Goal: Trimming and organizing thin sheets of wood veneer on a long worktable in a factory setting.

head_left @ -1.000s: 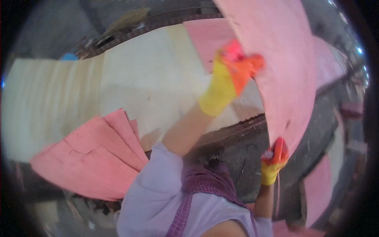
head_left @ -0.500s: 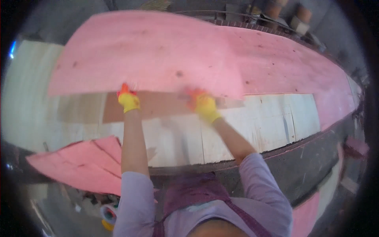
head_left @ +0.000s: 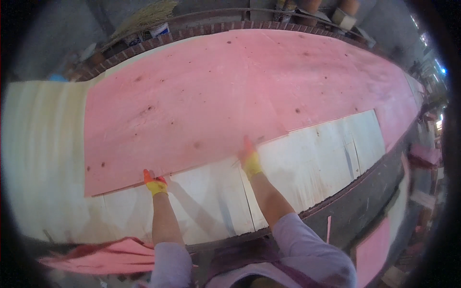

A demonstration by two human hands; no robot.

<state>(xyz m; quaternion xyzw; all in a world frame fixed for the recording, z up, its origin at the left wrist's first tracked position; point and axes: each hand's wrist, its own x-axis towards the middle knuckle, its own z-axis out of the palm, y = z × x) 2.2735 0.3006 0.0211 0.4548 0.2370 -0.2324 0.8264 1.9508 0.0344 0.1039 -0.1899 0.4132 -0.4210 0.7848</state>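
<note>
A large pink wood veneer sheet (head_left: 177,105) with dark knots lies over pale wood sheets (head_left: 206,201). At its near edge, my left hand (head_left: 156,185), in a yellow glove with red-orange fingers, grips the sheet with the thumb on top. Farther right along that edge is my right hand (head_left: 250,161), gloved alike. It touches the sheet, but motion smears its fingers, so their grip is unclear. A second pink veneer sheet (head_left: 326,81) adjoins the first one's right side.
A row of bricks (head_left: 192,32) borders the far side, with pots (head_left: 349,7) beyond. Crumpled pink veneer (head_left: 105,257) hangs below the near left edge. More pink pieces (head_left: 374,249) lie low on the right. Pale wood extends along the left.
The raised pink sheet has come down toward me and now lies almost flat over the pale wood. Both hands have moved nearer with its edge; the brown patch beneath is covered.
</note>
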